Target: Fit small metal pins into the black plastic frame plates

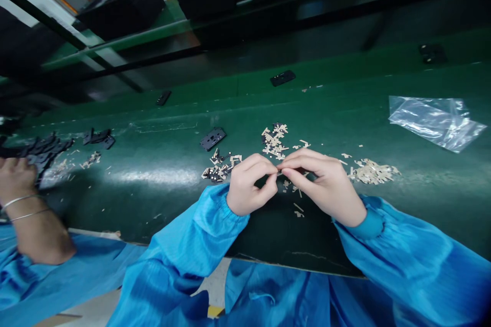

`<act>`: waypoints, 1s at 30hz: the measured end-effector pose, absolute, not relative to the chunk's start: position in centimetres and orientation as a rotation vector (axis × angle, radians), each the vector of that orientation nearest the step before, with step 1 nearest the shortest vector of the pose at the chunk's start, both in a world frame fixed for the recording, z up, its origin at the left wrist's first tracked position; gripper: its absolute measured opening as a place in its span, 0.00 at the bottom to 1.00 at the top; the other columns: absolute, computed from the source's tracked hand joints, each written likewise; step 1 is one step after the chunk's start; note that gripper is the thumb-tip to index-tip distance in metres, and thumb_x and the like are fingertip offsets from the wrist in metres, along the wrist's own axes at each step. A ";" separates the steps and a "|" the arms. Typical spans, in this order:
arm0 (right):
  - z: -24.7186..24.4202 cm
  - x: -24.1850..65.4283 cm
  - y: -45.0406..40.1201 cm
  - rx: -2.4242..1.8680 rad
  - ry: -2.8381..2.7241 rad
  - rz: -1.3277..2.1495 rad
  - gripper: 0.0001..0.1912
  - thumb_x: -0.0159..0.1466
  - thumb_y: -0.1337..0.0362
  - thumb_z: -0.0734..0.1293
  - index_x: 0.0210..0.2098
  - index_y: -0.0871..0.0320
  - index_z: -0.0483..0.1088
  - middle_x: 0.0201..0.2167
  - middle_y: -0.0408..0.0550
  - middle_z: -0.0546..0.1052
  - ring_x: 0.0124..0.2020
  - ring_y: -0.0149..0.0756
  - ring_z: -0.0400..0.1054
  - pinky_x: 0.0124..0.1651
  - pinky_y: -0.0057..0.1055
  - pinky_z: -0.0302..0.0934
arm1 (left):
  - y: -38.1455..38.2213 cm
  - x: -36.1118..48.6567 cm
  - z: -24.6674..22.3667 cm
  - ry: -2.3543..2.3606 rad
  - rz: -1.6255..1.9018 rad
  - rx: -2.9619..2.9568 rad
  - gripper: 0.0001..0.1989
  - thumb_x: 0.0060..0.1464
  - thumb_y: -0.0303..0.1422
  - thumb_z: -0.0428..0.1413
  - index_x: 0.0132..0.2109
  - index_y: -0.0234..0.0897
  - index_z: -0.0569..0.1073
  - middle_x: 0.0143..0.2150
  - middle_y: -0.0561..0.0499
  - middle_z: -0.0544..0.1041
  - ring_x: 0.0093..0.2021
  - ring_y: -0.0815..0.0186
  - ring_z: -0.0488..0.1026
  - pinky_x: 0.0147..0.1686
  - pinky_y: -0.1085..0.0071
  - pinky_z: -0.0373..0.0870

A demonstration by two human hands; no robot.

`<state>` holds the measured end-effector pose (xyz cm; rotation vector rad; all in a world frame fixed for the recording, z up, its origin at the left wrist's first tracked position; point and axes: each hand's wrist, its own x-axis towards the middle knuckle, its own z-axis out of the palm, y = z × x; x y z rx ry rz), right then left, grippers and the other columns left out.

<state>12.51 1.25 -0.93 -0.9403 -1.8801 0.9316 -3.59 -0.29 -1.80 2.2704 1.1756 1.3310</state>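
My left hand (253, 184) and my right hand (324, 181) meet fingertip to fingertip above the green table (238, 112). Each is closed in a pinch on something too small to make out. Just beyond them lies a pile of small beige pieces (274, 142), with a few more scattered beneath my right hand. Beside my left hand sits a mixed heap of dark and beige bits (220, 167). A larger pile of beige pieces (374, 171) is to the right of my right hand. Behind my left hand rests a black perforated plate (213, 138).
Clear plastic bags (437, 121) lie at the right. Black parts (283, 78) are spread farther back. At the left, another person's arm (36, 219) reaches beside a heap of black parts (46, 148). A dark ledge (245, 43) runs along the back.
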 end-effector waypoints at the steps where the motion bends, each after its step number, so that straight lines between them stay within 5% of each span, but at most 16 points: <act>1: -0.9 12.5 1.3 -0.949 -1.875 0.938 0.07 0.59 0.73 0.64 0.30 0.58 0.72 0.30 0.45 0.75 0.32 0.30 0.69 0.35 0.27 0.63 | -0.3 -3.6 -1.8 1.178 1.330 2.250 0.06 0.47 0.20 0.52 0.28 0.34 0.68 0.25 0.51 0.71 0.27 0.72 0.68 0.28 0.74 0.67; 8: -0.7 13.1 1.3 -1.076 -1.762 0.926 0.07 0.60 0.71 0.62 0.27 0.58 0.67 0.27 0.44 0.70 0.28 0.29 0.65 0.29 0.27 0.59 | 0.1 -4.6 -1.9 1.322 1.390 2.217 0.06 0.47 0.20 0.52 0.28 0.34 0.67 0.25 0.52 0.70 0.27 0.72 0.67 0.27 0.74 0.66; 12: -0.6 12.9 1.1 -1.041 -1.879 0.925 0.12 0.62 0.68 0.60 0.22 0.58 0.65 0.23 0.44 0.68 0.26 0.29 0.62 0.31 0.28 0.57 | 0.2 -5.0 -2.0 1.279 1.396 2.642 0.07 0.46 0.20 0.54 0.31 0.36 0.69 0.27 0.51 0.72 0.29 0.70 0.68 0.29 0.72 0.68; 20: -0.5 12.7 1.3 -1.051 -1.752 1.231 0.05 0.58 0.69 0.62 0.26 0.59 0.66 0.26 0.43 0.67 0.27 0.29 0.61 0.29 0.26 0.57 | 0.0 -5.1 -0.7 1.057 1.217 3.298 0.06 0.45 0.21 0.57 0.30 0.36 0.71 0.27 0.52 0.74 0.27 0.69 0.69 0.28 0.71 0.66; 30: -0.6 12.6 1.4 -1.138 -1.677 1.473 0.09 0.57 0.63 0.62 0.23 0.58 0.62 0.19 0.39 0.63 0.21 0.27 0.57 0.24 0.25 0.53 | 0.0 -4.9 -1.3 1.013 1.139 3.236 0.06 0.48 0.22 0.56 0.34 0.36 0.71 0.30 0.52 0.76 0.31 0.68 0.71 0.31 0.70 0.65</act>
